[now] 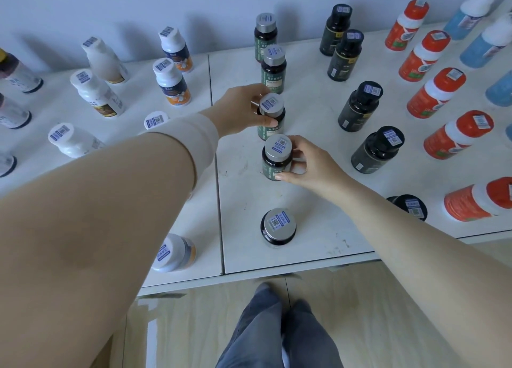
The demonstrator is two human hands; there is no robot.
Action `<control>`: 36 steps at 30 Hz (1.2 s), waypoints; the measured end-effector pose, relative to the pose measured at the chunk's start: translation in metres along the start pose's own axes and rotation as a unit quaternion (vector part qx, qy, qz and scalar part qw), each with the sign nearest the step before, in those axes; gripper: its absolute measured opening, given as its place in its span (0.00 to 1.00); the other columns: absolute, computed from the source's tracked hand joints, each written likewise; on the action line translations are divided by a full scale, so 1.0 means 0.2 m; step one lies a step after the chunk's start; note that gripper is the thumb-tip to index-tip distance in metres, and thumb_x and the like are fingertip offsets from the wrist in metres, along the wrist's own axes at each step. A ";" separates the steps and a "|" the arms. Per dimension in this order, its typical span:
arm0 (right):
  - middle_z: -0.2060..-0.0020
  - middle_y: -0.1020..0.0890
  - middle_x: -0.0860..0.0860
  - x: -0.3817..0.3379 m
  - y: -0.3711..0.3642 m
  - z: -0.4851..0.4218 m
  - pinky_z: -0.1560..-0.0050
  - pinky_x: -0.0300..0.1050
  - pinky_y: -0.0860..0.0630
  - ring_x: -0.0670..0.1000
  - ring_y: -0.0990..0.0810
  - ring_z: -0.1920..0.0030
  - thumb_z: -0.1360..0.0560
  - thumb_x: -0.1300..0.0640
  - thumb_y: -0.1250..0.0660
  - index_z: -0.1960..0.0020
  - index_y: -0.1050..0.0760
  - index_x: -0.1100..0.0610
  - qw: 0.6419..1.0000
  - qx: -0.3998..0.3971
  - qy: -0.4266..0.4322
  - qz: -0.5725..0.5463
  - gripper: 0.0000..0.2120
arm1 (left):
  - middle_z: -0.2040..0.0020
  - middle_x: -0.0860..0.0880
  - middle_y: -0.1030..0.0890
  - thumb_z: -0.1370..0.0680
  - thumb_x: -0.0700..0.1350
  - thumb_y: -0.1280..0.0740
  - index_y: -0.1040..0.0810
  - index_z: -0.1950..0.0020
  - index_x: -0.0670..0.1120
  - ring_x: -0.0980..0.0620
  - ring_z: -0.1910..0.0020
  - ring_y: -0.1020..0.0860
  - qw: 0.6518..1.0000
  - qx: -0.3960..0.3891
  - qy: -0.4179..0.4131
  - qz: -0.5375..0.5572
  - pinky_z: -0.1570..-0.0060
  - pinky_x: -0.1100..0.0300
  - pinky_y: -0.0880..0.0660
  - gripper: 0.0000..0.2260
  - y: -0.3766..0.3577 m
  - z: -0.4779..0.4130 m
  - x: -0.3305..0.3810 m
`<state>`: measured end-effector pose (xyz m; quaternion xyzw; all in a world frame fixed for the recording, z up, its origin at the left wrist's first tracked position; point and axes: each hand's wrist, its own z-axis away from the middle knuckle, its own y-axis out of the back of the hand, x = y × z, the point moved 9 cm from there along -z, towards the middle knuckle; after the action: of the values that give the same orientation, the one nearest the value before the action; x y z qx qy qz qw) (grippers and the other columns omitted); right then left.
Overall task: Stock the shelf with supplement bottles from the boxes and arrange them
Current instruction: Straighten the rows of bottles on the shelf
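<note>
Silver-capped, green-label bottles run in one column down the white shelf [313, 223]. Left hand [235, 112] curls thumb and fingers round the third bottle [273, 108], just under its cap. Right hand [313, 165] pinches the fourth bottle [278, 151] from its right side, thumb low on the label. Both bottles are upright. Fifth bottle [278, 227] stands apart, near the front edge. Black bottles [360, 107] form the next column to the right.

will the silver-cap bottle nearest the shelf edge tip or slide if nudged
The front bottle looks squat and wide-based, so it would probably slide on the smooth shelf rather than tip. It looks rigid, so it should hold shape when gripped. It stands near the edge, so a push toward you might drop it.
</note>
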<state>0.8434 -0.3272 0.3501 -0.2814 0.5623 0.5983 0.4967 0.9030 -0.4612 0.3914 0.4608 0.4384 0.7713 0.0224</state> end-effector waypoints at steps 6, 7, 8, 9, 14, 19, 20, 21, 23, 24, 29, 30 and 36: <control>0.43 0.22 0.53 0.01 0.00 0.00 0.53 0.24 0.34 0.49 0.23 0.44 0.35 0.64 0.25 0.36 0.31 0.60 0.995 0.065 0.028 0.067 0.30 | 0.48 0.51 0.22 0.30 0.45 0.26 0.25 0.41 0.48 0.53 0.52 0.24 1.000 -0.001 0.003 0.006 0.48 0.62 0.28 0.19 0.00 0.00 -0.01; 0.43 0.22 0.55 0.01 0.00 -0.01 0.53 0.25 0.35 0.50 0.23 0.44 0.35 0.63 0.24 0.37 0.29 0.61 0.993 0.073 0.029 0.084 0.28 | 0.49 0.51 0.22 0.30 0.45 0.26 0.25 0.41 0.48 0.53 0.52 0.24 1.000 -0.001 0.004 0.010 0.49 0.62 0.28 0.19 0.00 0.00 -0.01; 0.43 0.21 0.55 0.01 0.01 -0.01 0.55 0.25 0.35 0.50 0.23 0.45 0.35 0.63 0.24 0.38 0.29 0.61 0.992 0.077 0.029 0.094 0.28 | 0.49 0.51 0.22 0.30 0.44 0.26 0.25 0.41 0.48 0.53 0.52 0.24 1.000 -0.002 0.004 0.011 0.49 0.62 0.29 0.19 0.00 0.00 -0.01; 0.44 0.21 0.56 0.01 0.01 -0.01 0.55 0.25 0.35 0.50 0.23 0.46 0.36 0.62 0.24 0.39 0.28 0.61 0.991 0.080 0.029 0.099 0.27 | 0.49 0.51 0.22 0.30 0.44 0.26 0.26 0.40 0.48 0.53 0.52 0.24 1.000 -0.002 0.004 0.011 0.49 0.62 0.29 0.20 0.00 0.01 -0.01; 0.46 0.20 0.56 0.02 0.00 -0.01 0.57 0.25 0.33 0.51 0.22 0.48 0.37 0.61 0.22 0.42 0.26 0.61 0.989 0.099 0.027 0.102 0.26 | 0.47 0.51 0.21 0.30 0.44 0.26 0.26 0.40 0.48 0.53 0.51 0.23 1.000 -0.008 0.009 0.018 0.47 0.62 0.28 0.20 0.00 0.01 -0.03; 0.47 0.20 0.57 0.03 -0.01 -0.02 0.50 0.33 0.32 0.54 0.21 0.47 0.38 0.60 0.22 0.43 0.26 0.61 0.989 0.106 0.026 0.104 0.26 | 0.48 0.51 0.22 0.29 0.43 0.26 0.26 0.39 0.47 0.53 0.51 0.23 1.000 -0.006 0.008 0.014 0.48 0.64 0.30 0.20 -0.01 0.01 -0.03; 0.46 0.20 0.57 0.03 -0.01 -0.02 0.51 0.32 0.33 0.54 0.21 0.46 0.38 0.60 0.22 0.43 0.26 0.61 0.988 0.104 0.027 0.108 0.26 | 0.48 0.52 0.22 0.29 0.43 0.26 0.26 0.39 0.47 0.54 0.51 0.23 1.000 -0.004 0.007 0.013 0.48 0.64 0.30 0.20 -0.01 0.00 -0.03; 0.46 0.20 0.57 0.03 -0.01 -0.03 0.51 0.32 0.33 0.54 0.21 0.46 0.38 0.60 0.22 0.43 0.27 0.61 0.988 0.102 0.027 0.109 0.26 | 0.48 0.52 0.22 0.29 0.43 0.26 0.26 0.39 0.47 0.54 0.51 0.23 1.000 -0.003 0.007 0.012 0.48 0.64 0.30 0.20 -0.01 0.00 -0.03; 0.46 0.20 0.56 0.03 -0.01 -0.03 0.51 0.32 0.34 0.54 0.22 0.45 0.38 0.60 0.22 0.42 0.27 0.61 0.989 0.096 0.026 0.110 0.26 | 0.48 0.52 0.22 0.29 0.43 0.26 0.26 0.40 0.48 0.54 0.51 0.23 1.000 -0.002 0.008 0.011 0.48 0.64 0.29 0.19 -0.02 0.00 -0.03; 0.45 0.21 0.56 0.03 -0.02 -0.03 0.50 0.33 0.33 0.54 0.22 0.45 0.38 0.60 0.22 0.42 0.27 0.61 0.989 0.093 0.026 0.111 0.27 | 0.48 0.52 0.22 0.29 0.44 0.26 0.26 0.40 0.48 0.54 0.51 0.23 1.000 -0.001 0.009 0.010 0.47 0.63 0.29 0.19 -0.02 0.00 -0.03; 0.44 0.23 0.56 0.00 -0.02 -0.04 0.47 0.37 0.32 0.54 0.24 0.43 0.38 0.61 0.22 0.41 0.30 0.61 0.991 0.046 0.017 0.125 0.29 | 0.44 0.50 0.22 0.29 0.44 0.26 0.28 0.41 0.48 0.52 0.46 0.23 1.000 -0.012 0.021 0.015 0.43 0.60 0.28 0.19 -0.02 0.01 -0.02; 0.44 0.23 0.55 0.00 -0.02 -0.04 0.46 0.36 0.32 0.53 0.24 0.43 0.38 0.61 0.22 0.40 0.30 0.61 0.991 0.032 0.013 0.131 0.30 | 0.42 0.50 0.22 0.30 0.45 0.26 0.28 0.40 0.48 0.52 0.44 0.23 0.999 -0.019 0.029 0.019 0.41 0.60 0.29 0.21 -0.02 0.02 -0.02; 0.38 0.31 0.58 -0.13 0.19 -0.06 0.39 0.43 0.34 0.56 0.30 0.38 0.33 0.60 0.25 0.32 0.37 0.62 0.961 0.002 0.012 0.276 0.34 | 0.34 0.51 0.27 0.29 0.51 0.26 0.36 0.29 0.48 0.52 0.37 0.26 0.996 -0.010 0.072 -0.047 0.39 0.61 0.32 0.32 0.10 0.06 0.03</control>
<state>0.8153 -0.3417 0.3846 -0.1212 0.6253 0.7076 0.3060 0.9158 -0.4638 0.4123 0.3830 0.4522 0.8048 0.0318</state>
